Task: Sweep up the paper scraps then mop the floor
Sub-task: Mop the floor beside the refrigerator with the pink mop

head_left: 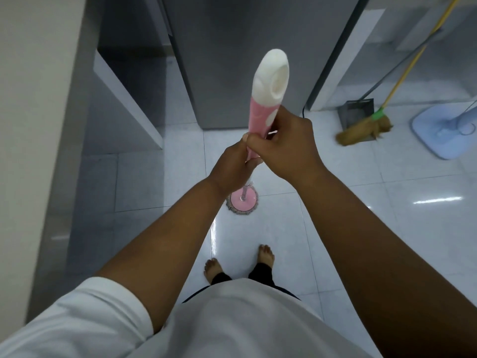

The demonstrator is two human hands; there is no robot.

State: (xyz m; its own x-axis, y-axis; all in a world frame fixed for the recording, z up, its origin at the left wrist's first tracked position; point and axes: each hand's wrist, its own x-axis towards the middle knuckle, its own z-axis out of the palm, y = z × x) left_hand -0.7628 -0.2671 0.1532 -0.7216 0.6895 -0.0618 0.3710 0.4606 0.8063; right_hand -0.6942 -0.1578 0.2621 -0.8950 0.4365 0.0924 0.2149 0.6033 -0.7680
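1. At the bottom of the frame the person's white shirt [232, 321] fills the view, and two bare feet [265, 255] stand on the white tiled floor [361, 228] just above it.
2. In the centre, the left hand [233, 169] and the right hand [286, 148] are both closed around the pink and white mop handle [268, 83], the right one a little higher.
3. The round pink mop head [242, 201] rests flat on the floor, beyond the feet.
4. At the upper right, a broom [361, 131] with a yellow stick lies against a grey dustpan [357, 112].
5. Just right of them stands a pale blue fan base [438, 133].
6. A grey cabinet [245, 47] stands at the top centre.
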